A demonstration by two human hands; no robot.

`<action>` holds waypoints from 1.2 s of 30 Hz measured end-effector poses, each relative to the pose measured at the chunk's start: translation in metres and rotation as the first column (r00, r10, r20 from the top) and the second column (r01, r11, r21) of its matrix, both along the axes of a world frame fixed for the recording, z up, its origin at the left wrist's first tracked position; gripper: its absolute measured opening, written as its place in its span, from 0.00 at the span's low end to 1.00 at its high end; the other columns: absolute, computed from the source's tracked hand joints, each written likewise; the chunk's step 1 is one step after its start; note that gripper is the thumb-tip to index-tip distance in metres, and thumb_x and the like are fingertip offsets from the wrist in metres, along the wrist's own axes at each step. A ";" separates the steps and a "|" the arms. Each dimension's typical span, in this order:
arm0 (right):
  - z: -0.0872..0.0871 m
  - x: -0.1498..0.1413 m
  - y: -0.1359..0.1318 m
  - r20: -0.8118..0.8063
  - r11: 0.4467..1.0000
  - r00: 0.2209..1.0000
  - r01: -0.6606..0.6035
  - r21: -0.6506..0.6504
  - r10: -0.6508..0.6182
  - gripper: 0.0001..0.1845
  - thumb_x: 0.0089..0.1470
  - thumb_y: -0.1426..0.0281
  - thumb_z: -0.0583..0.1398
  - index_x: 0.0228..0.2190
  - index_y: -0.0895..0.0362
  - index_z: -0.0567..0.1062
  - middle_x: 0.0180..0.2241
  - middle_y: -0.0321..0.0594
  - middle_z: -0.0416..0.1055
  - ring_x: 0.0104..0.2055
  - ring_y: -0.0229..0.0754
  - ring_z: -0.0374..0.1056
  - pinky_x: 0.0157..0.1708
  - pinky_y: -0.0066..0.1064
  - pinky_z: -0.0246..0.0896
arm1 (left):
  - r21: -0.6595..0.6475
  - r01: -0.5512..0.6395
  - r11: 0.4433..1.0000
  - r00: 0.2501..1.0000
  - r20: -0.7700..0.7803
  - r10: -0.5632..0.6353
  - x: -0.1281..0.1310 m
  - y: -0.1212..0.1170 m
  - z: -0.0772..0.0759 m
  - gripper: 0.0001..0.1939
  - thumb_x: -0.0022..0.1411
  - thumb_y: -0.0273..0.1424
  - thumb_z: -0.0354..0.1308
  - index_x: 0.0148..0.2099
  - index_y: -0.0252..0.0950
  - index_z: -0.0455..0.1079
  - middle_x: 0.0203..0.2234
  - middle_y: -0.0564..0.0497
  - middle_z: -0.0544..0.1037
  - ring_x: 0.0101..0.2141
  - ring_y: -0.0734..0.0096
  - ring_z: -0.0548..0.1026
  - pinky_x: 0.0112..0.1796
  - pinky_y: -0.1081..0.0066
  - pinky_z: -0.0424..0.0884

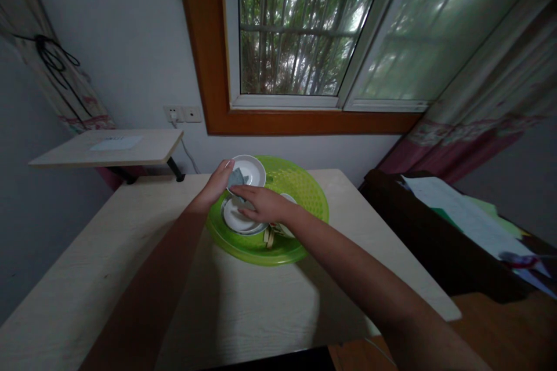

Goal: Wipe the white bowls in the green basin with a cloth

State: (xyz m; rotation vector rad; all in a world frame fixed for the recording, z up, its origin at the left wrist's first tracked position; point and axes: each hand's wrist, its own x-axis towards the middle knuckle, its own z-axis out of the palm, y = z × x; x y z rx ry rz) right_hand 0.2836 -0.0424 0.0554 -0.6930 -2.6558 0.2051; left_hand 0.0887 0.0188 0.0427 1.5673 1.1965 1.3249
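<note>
White plate (pixel 256 170) faces the camera, left hand (pixel 219 180) gripping its rim, right hand (pixel 263 203) holding grey cloth (pixel 236 178).

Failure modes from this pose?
Likeliest: the raised white dish slips, as the left hand seems to grip only one edge, and chips the dishes below. Also, the right hand, close to the grey cloth, could knock those dishes in the green basket.

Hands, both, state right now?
Left hand: closed on white dish rim.
Right hand: fingers on gray cloth at the dish; whether gripping it, can't tell.
</note>
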 end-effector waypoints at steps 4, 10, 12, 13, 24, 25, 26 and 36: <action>0.002 -0.002 -0.001 0.015 1.000 1.000 0.027 0.001 -0.027 0.33 0.66 0.59 0.58 0.66 0.61 0.63 0.64 0.55 0.66 0.63 0.51 0.66 0.61 0.41 0.61 | 0.002 -0.001 1.000 1.000 -0.001 0.001 0.000 -0.001 0.000 0.20 0.68 0.49 0.49 0.42 0.37 0.69 0.38 0.47 0.75 0.43 0.62 0.72 0.48 0.64 0.69; 0.014 -0.002 -0.003 0.157 0.969 0.962 0.204 0.138 -0.224 0.28 0.68 0.49 0.53 0.49 0.59 0.78 0.47 0.50 0.79 0.49 0.51 0.74 0.51 0.41 0.62 | -0.002 -0.023 1.000 1.000 0.018 0.023 0.001 0.000 -0.001 0.22 0.68 0.52 0.50 0.44 0.38 0.69 0.41 0.46 0.76 0.44 0.60 0.73 0.51 0.63 0.68; 0.017 -0.001 -0.004 0.172 0.946 0.942 0.251 0.204 -0.287 0.31 0.69 0.48 0.50 0.44 0.59 0.80 0.44 0.50 0.79 0.48 0.51 0.74 0.53 0.42 0.60 | -0.001 -0.029 1.000 0.999 0.028 0.029 0.001 0.002 -0.002 0.22 0.68 0.52 0.50 0.44 0.38 0.69 0.41 0.46 0.76 0.43 0.60 0.73 0.50 0.62 0.68; 0.018 -0.001 -0.005 0.169 0.932 0.933 0.274 0.237 -0.317 0.31 0.69 0.48 0.50 0.43 0.60 0.81 0.43 0.50 0.79 0.48 0.51 0.73 0.54 0.43 0.58 | -0.003 -0.027 1.000 0.999 0.035 0.027 0.001 0.002 -0.003 0.22 0.68 0.52 0.50 0.45 0.38 0.69 0.41 0.46 0.75 0.42 0.60 0.73 0.49 0.63 0.68; 0.017 -0.005 -0.006 0.177 0.954 0.944 0.253 0.159 -0.280 0.31 0.72 0.51 0.48 0.44 0.60 0.81 0.43 0.50 0.80 0.47 0.47 0.75 0.52 0.39 0.60 | 0.012 -0.041 0.999 0.999 -0.007 0.041 -0.001 0.002 -0.004 0.22 0.69 0.51 0.50 0.43 0.37 0.70 0.38 0.46 0.75 0.41 0.61 0.72 0.47 0.63 0.68; 0.016 -0.004 -0.006 0.161 0.970 0.960 0.214 0.115 -0.231 0.30 0.72 0.52 0.48 0.47 0.60 0.80 0.46 0.50 0.80 0.48 0.47 0.75 0.52 0.38 0.61 | 0.021 -0.034 0.999 0.999 -0.017 0.035 -0.001 0.002 -0.004 0.21 0.69 0.50 0.49 0.43 0.37 0.69 0.39 0.46 0.75 0.41 0.61 0.72 0.47 0.63 0.68; 0.015 -0.004 -0.006 0.131 0.982 0.975 0.173 0.075 -0.181 0.28 0.72 0.53 0.49 0.51 0.60 0.78 0.49 0.49 0.79 0.50 0.47 0.75 0.53 0.37 0.62 | 0.029 -0.032 0.999 0.999 -0.026 0.033 -0.001 0.001 -0.004 0.21 0.70 0.50 0.48 0.43 0.37 0.69 0.38 0.46 0.75 0.41 0.61 0.72 0.47 0.63 0.68; 0.013 -0.004 -0.004 0.038 0.993 0.992 0.118 0.001 -0.118 0.27 0.72 0.56 0.49 0.60 0.59 0.71 0.59 0.50 0.73 0.60 0.47 0.70 0.59 0.36 0.60 | 0.013 -0.055 0.998 0.998 -0.034 0.055 -0.003 0.003 -0.006 0.22 0.70 0.51 0.47 0.44 0.38 0.68 0.38 0.47 0.74 0.41 0.61 0.72 0.46 0.64 0.69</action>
